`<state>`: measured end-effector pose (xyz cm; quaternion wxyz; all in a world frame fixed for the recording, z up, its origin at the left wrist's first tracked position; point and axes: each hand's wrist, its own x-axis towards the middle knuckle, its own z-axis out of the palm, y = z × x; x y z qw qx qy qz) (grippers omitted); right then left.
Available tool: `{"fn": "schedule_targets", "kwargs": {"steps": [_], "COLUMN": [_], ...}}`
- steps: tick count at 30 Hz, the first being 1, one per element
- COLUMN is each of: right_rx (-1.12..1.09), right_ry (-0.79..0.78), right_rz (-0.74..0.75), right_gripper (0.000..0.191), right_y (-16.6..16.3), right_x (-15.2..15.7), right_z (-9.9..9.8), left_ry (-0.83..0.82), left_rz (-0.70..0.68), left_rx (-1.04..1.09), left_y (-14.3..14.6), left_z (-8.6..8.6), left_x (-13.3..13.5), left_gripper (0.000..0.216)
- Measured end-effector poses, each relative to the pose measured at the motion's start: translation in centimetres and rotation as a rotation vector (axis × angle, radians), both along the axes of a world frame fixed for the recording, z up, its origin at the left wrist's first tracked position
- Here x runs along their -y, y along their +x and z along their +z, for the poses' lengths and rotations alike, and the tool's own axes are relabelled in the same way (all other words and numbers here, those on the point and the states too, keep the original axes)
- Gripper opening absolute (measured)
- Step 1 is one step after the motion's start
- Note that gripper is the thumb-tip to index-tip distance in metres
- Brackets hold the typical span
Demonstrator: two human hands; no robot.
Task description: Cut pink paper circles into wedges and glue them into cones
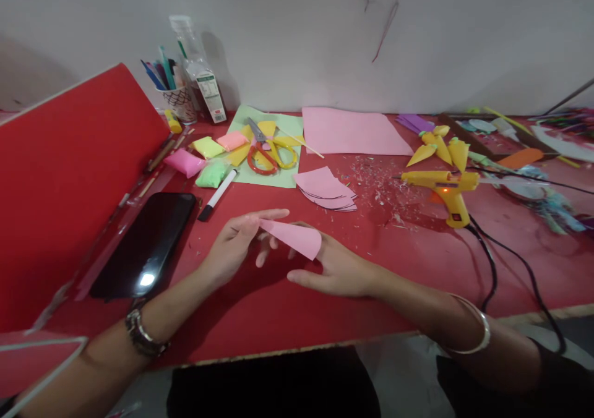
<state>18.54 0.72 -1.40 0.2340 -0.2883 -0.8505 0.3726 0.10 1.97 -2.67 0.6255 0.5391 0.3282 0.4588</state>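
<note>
A pink paper piece (297, 237), curved like a cone with a narrow left tip and a wide rounded right end, is held above the red table. My left hand (236, 238) pinches its narrow tip between thumb and index finger, the other fingers spread below. Behind the wide end is my right hand (343, 266), its thumb stretched out apart from the paper. The paper partly hides the right fingers, which lie against or just behind it. Beyond the hands, several pink fan-shaped paper pieces (322, 188) lie stacked.
A yellow glue gun (448, 189) with a lit orange light stands at right beside yellow carrot-like shapes (439, 146). Scissors (264, 149) lie on a green sheet (245, 174). A pink sheet (352, 132), a marker (218, 194), a phone (148, 238) and small bright packets (184, 162) surround the hands.
</note>
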Motion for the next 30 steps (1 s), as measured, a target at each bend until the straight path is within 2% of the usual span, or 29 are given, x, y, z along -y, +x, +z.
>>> {"fn": "schedule_targets", "kwargs": {"steps": [8,16,24,30], "right_rx": [0.011,0.012,0.029,-0.014], "right_ry": [-0.093,-0.076,-0.100,-0.096], "right_rz": [0.003,0.003,-0.027,-0.009], "right_gripper": [0.051,0.029,0.036,0.036], "right_y": [0.18,0.23,0.37,0.38], "right_x": [0.05,-0.08,-0.05,-0.13], "right_z": [-0.04,0.21,0.11,0.04], "left_ry": [-0.014,-0.008,0.020,0.103], "left_rz": [0.077,0.120,0.150,0.125], "left_rx": [0.017,-0.015,-0.033,-0.185], "left_y": [0.01,-0.01,-0.01,-0.09], "left_z": [0.20,0.10,0.28,0.12], "left_x": [-0.13,-0.10,-0.23,-0.24], "left_gripper": [0.036,0.035,0.032,0.036]}}
